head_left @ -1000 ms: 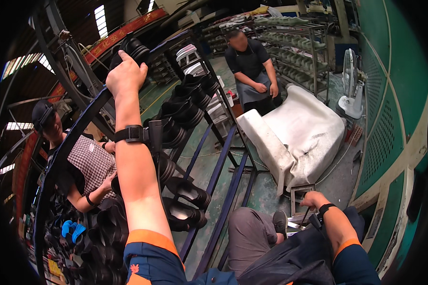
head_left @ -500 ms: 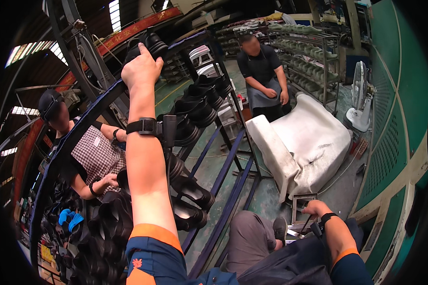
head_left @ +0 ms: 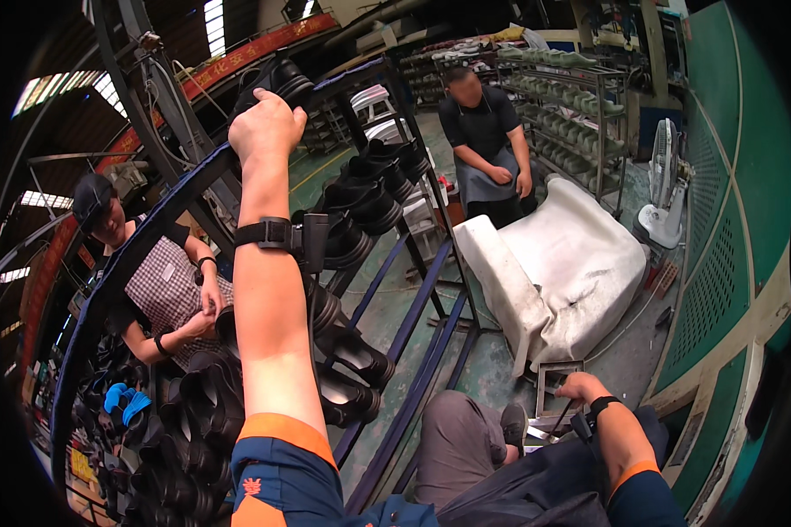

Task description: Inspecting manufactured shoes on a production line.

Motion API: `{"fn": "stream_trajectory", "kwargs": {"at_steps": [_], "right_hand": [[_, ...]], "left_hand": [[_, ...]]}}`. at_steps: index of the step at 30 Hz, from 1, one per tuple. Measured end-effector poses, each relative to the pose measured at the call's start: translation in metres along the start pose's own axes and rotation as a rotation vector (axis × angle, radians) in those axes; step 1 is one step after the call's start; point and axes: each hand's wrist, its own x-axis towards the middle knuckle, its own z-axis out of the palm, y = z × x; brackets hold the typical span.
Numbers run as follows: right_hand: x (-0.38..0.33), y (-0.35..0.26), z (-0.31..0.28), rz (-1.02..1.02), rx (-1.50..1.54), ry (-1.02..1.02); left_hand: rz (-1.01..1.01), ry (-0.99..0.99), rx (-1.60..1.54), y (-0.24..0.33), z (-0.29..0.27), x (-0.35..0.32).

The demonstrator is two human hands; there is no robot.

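My left arm reaches up to the rack's top rail. There my left hand is closed, its fingers curled at a black shoe resting on the rail; the fingertips are partly hidden. Low on the right, my right hand is closed round a thin dark stick, whose lower end points down beside a small metal frame. More black shoes stand on the rack's sloping bars, just right of my left forearm.
Blue rack bars run at my left knee. A white-covered block stands ahead, a fan and green panels to the right. One co-worker sits ahead; another stands left, near piled black shoes.
My left hand's index finger, stretched over the shoe before, is now curled in. The left co-worker's hands have come together and the head has turned. My right hand stays almost still.
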Motion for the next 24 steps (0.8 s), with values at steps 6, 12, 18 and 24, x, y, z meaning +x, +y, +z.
{"fn": "stream_trajectory", "kwargs": {"at_steps": [6,12,18,24], "right_hand": [[0.014,0.006,0.008,-0.019,-0.015,0.005],[0.016,0.007,0.006,0.011,-0.005,-0.007],[0.011,0.006,0.005,0.002,0.019,0.005],[0.002,0.0,0.003,0.01,0.001,0.013]], "left_hand": [[-0.018,-0.016,0.003,0.002,-0.002,-0.002],[-0.03,-0.005,-0.001,0.001,-0.003,-0.002],[-0.026,-0.008,0.012,0.003,-0.001,-0.001],[-0.031,-0.018,0.012,0.003,-0.001,-0.001]]}}
